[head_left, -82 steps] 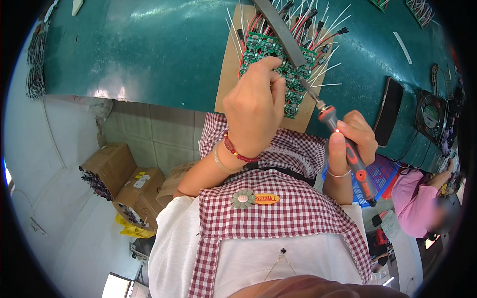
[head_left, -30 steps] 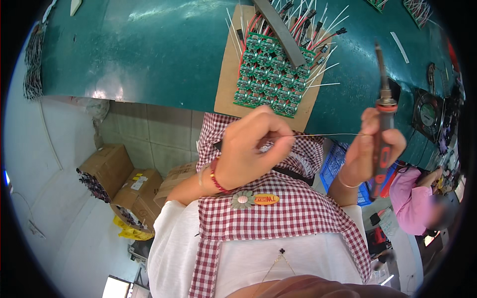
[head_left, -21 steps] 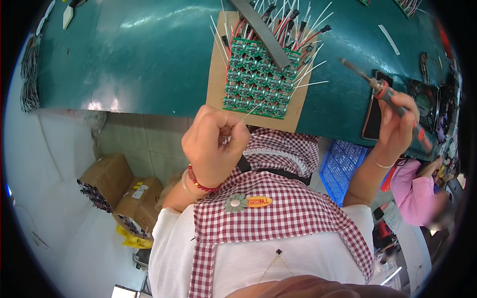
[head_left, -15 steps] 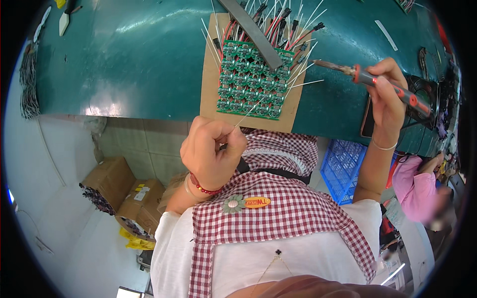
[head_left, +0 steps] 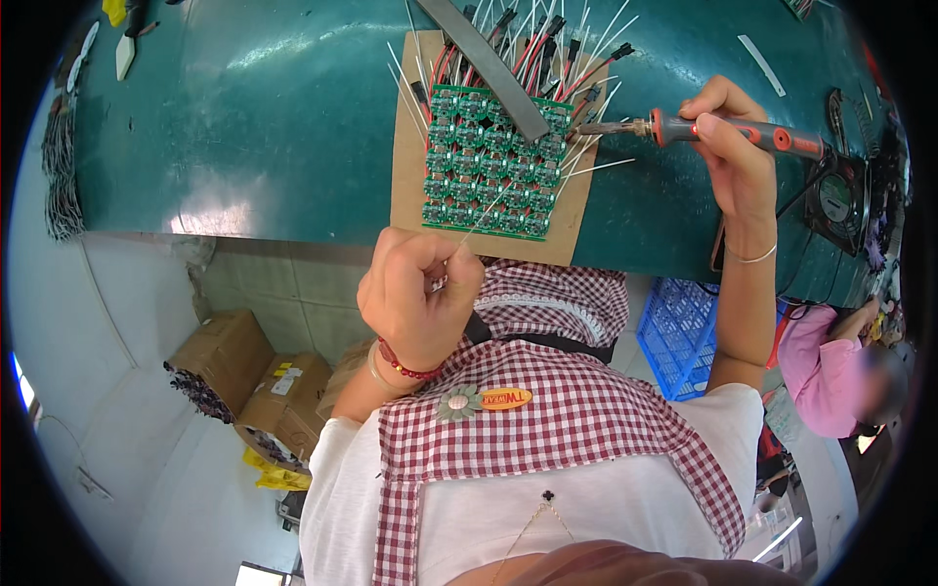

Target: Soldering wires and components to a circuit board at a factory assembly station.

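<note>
My left hand (head_left: pixel 418 293) is closed in a pinch on a thin pale wire (head_left: pixel 478 224), in front of the near edge of the circuit board panel (head_left: pixel 486 168). The wire slants up over the green panel, a grid of small boards. In my right hand (head_left: pixel 735 146) is a soldering iron (head_left: pixel 674 128), grey and red. Its tip points left, by the panel's upper right edge; whether it touches anything I cannot tell. A grey metal bar (head_left: pixel 493 73) lies slanted across the panel. Red, black and white wires (head_left: pixel 547 49) fan out beyond it.
Brown board (head_left: pixel 410 171) lies under the panel on the green table (head_left: pixel 293 127). A black fan (head_left: pixel 838 200) stands at the right. Below the table are a blue crate (head_left: pixel 674 337) and cardboard boxes (head_left: pixel 288 400). Another person in pink (head_left: pixel 816 376) is at far right.
My right hand has moved left, bringing the soldering iron's tip to the panel's right edge and turning the iron more level. My left hand stays nearly in place, still pinching the wire.
</note>
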Available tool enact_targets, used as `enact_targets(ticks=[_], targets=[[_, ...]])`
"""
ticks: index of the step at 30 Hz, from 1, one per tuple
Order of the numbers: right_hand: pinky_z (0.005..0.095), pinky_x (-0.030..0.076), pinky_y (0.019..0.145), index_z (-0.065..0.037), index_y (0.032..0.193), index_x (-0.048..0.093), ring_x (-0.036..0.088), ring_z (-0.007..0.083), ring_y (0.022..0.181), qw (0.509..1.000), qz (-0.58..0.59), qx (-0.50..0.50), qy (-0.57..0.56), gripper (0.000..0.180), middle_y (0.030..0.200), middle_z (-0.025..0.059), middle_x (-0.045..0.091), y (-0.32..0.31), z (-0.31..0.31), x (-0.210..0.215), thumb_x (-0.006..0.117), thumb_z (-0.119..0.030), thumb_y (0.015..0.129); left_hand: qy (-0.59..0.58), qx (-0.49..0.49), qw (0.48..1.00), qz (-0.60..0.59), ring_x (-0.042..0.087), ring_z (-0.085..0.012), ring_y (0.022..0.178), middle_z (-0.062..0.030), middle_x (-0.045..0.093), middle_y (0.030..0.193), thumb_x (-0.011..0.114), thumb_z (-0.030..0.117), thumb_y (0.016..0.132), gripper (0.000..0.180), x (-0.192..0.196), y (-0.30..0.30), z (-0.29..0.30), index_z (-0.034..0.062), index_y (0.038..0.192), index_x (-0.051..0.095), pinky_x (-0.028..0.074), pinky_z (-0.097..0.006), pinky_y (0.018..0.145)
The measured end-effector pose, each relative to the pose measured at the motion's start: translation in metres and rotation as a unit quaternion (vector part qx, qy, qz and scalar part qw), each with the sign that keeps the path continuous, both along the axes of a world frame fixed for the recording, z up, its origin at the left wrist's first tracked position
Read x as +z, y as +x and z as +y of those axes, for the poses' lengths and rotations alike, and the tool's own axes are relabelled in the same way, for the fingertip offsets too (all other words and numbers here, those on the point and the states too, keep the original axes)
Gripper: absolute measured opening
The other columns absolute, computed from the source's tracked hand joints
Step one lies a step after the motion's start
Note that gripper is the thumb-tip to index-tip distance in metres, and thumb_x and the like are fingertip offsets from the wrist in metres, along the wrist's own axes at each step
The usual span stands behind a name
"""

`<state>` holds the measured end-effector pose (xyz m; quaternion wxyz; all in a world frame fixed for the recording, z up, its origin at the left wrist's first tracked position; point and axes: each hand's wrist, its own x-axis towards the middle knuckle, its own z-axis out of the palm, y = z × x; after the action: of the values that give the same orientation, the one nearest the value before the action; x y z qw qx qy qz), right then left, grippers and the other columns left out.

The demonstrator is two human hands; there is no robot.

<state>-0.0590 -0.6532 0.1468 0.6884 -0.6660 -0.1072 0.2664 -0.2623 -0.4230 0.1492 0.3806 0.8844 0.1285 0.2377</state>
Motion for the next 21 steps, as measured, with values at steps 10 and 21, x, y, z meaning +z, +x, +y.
enact_targets(ticks=[10,21], targets=[[0.0203,0.022,0.049,0.000,0.084,0.062,0.033,0.0025,0.051,1.000,0.011,0.008,-0.005,0.015,0.060,-0.0038,0.045,0.002,0.002,-0.002,0.064,-0.014,0.081,0.006,-0.005,1.000,-0.001,0.048,-0.0119,0.050,-0.0018,0.053,0.064,0.071,-0.002,0.071,0.019,-0.004,0.001,-0.001,0.0047,0.079,0.056,0.036,-0.024,0.042],[0.0205,0.023,0.048,-0.001,0.083,0.062,0.033,0.0022,0.050,0.999,-0.005,0.036,-0.033,0.015,0.057,-0.0040,0.044,0.006,0.006,0.003,0.063,-0.015,0.082,0.012,0.013,1.000,0.006,0.048,-0.0118,0.050,-0.0023,0.052,0.063,0.069,-0.007,0.069,0.019,-0.011,0.006,-0.003,0.0040,0.078,0.056,0.036,-0.024,0.042]])
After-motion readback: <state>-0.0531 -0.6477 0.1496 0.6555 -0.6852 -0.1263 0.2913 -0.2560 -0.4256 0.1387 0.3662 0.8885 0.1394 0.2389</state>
